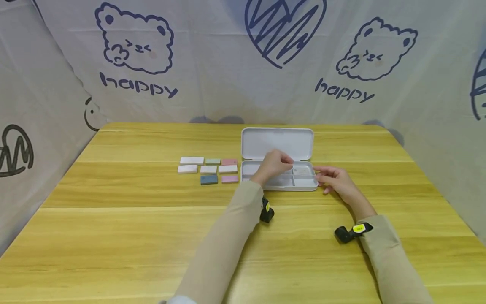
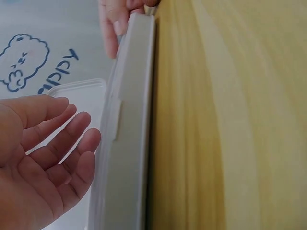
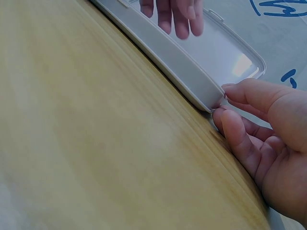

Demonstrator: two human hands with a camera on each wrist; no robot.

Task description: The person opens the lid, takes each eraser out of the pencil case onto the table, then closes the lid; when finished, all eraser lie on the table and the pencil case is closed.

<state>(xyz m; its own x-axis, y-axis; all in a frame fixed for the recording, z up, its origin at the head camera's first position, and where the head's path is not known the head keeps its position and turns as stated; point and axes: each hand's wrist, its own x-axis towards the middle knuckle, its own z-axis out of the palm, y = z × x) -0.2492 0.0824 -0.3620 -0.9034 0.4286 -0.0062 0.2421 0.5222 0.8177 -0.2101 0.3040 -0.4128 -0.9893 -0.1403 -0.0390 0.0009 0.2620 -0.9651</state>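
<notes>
A white plastic case (image 1: 278, 188) with a divided tray lies on the table, its lid (image 1: 277, 143) raised at the back. Over the tray is my left hand (image 1: 274, 164), fingers loosely bent; the left wrist view shows no object in that hand (image 2: 53, 163). At the case's right end, my right hand (image 1: 339, 181) holds the corner between thumb and fingers, as the right wrist view shows for that hand (image 3: 268, 129). A pale flat piece (image 1: 301, 171) seems to lie in the back right compartment. My left forearm and hand hide part of the tray.
Left of the case lie several small flat rectangular blocks in rows: white ones (image 1: 192, 161), a green one (image 1: 213, 161), a coral one (image 1: 229, 162), a blue one (image 1: 209, 180) and a pink one (image 1: 229, 179). A printed cloth (image 1: 212, 63) hangs behind the wooden table (image 1: 133, 236).
</notes>
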